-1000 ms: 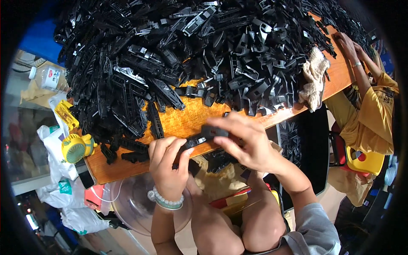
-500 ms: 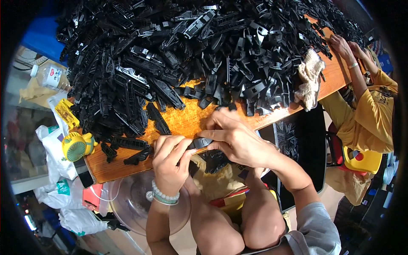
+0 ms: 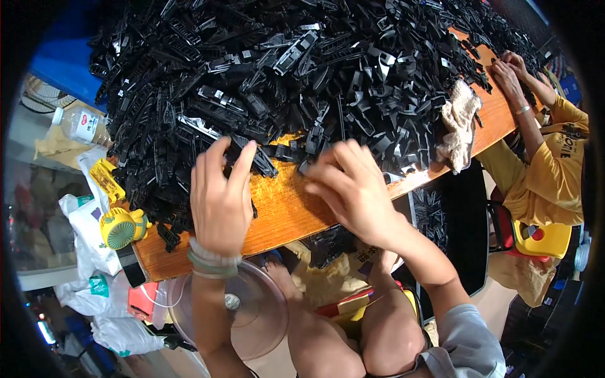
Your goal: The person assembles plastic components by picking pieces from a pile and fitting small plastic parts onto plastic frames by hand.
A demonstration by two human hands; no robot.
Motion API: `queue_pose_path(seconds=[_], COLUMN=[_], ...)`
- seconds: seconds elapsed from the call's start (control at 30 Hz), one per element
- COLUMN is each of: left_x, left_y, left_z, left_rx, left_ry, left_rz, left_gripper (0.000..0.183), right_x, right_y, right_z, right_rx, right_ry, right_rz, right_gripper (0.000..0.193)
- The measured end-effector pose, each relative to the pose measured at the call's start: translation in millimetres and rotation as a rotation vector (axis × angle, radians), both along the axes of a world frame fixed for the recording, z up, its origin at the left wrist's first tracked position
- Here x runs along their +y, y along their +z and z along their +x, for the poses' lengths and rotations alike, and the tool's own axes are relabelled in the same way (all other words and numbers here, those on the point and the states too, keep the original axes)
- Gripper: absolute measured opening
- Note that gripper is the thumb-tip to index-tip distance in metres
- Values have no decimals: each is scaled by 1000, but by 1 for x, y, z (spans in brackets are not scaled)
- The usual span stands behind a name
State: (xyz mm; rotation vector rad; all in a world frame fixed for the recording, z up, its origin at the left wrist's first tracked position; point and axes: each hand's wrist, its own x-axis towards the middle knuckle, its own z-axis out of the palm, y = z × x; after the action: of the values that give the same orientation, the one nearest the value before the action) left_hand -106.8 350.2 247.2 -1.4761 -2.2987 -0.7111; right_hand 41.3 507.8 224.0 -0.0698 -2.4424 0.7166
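Observation:
A big heap of black plastic parts (image 3: pixel 277 94) covers most of the wooden table (image 3: pixel 296 211). At the heap's near left edge is my left hand (image 3: pixel 220 195), its fingers apart and nothing visible in its grasp. Beside its fingertips lies a long ribbed black part (image 3: pixel 263 162); whether they touch it I cannot tell. My right hand (image 3: pixel 359 192) hovers over the table's near edge, by the smaller black pieces. Its fingers are bent and smeared by motion, so anything in them cannot be made out.
A yellow handheld fan (image 3: pixel 120 230), a phone (image 3: pixel 133 275) and a plastic bottle (image 3: pixel 82 126) are at the left. Below stands a clear plastic basin (image 3: pixel 261 334). A cream cloth (image 3: pixel 459 123) lies at right, near a co-worker's hands (image 3: pixel 509 79).
Both hands were together on a small black part at the table edge. They have parted, my left hand moving left and up, my right hand slightly right; that part no longer shows between them.

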Motion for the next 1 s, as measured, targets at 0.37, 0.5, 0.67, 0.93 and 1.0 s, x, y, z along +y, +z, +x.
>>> queue_pose_path(seconds=[0.37,0.5,0.67,0.93,1.0], left_x=[5,2,-3,-20,-41], left_y=[21,29,30,30,29], left_z=[-9,1,8,31,38], left_rx=[224,148,2,-115,-232], left_ry=[-208,-227,-238,-194,-224], left_rz=[-139,-130,-66,-100,-57], left_gripper=[41,40,37,33,34], right_x=[3,7,-7,-21,-28], right_y=[-5,-1,10,0,-1], right_z=[-36,-27,10,42,44], right_rx=[260,353,165,9,30], right_ry=[-239,-209,-173,-121,-135], right_rz=[-32,-146,-382,-892,-945], right_gripper=[20,22,23,22,23])
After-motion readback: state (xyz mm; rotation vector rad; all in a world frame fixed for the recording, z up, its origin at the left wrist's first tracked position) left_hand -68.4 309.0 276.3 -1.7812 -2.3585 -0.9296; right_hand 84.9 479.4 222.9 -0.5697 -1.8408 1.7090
